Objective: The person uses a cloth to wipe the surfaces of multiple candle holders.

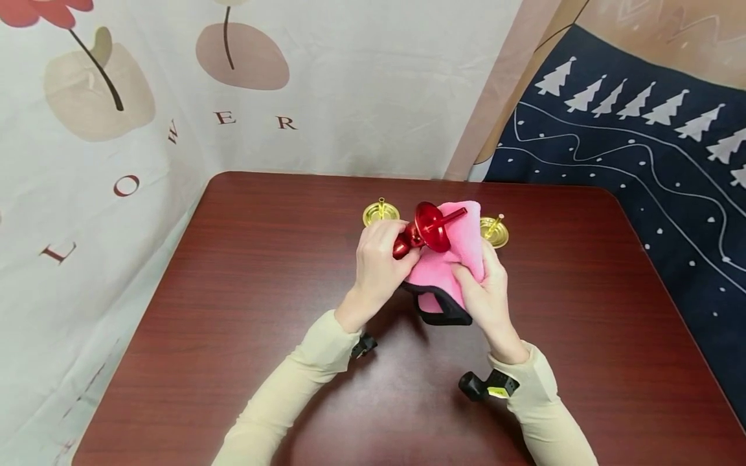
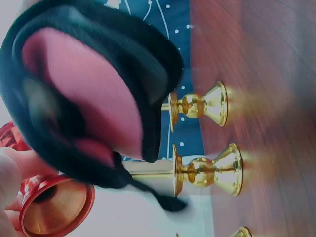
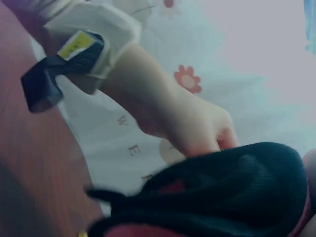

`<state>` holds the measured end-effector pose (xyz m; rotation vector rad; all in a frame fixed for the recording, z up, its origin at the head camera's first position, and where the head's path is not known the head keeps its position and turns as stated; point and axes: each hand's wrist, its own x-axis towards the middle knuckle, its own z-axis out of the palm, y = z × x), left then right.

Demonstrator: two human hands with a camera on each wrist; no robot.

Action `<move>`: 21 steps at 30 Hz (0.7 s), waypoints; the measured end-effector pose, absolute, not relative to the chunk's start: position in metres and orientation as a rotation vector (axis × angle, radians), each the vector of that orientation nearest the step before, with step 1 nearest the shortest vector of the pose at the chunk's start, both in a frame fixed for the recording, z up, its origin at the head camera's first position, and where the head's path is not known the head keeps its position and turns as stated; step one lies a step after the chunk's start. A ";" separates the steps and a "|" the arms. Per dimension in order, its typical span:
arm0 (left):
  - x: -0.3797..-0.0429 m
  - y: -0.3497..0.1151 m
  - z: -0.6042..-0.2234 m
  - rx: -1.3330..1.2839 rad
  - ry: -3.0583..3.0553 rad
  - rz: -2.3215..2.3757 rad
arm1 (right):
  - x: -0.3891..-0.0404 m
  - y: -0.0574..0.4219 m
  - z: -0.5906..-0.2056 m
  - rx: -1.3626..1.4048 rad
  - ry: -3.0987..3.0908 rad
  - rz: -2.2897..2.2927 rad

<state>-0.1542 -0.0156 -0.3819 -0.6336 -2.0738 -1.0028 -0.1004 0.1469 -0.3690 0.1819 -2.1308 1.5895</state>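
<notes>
You wear 2 long cream sleeves point(image 1: 291, 382) reaching the wrists, each with a small black camera mount point(image 1: 486, 385) strapped underneath; the right mount carries a yellow label point(image 1: 497, 391).

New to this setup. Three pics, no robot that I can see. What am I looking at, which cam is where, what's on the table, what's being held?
There is no machine: a person works with bare hands, wearing one camera on the head and one on each wrist. The wide picture is the head view, looking down at a dark red table. The left hand grips a red candlestick; the right hand holds a pink cloth with black edging against it. Two gold candlesticks stand on the table behind. The left wrist view shows the cloth and gold candlesticks sideways, up close. The right wrist view is blurred: the other arm and the cloth's black edge.
</notes>
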 end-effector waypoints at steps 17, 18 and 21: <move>-0.153 -0.018 -0.378 -0.678 -2.053 -1.083 | -0.106 0.164 -0.360 0.283 -2.171 0.963; -0.153 -0.017 -0.378 -0.676 -2.052 -1.079 | -0.106 0.162 -0.361 0.288 -2.171 0.912; -0.154 -0.016 -0.378 -0.657 -2.051 -1.036 | -0.103 0.159 -0.362 0.304 -2.180 0.792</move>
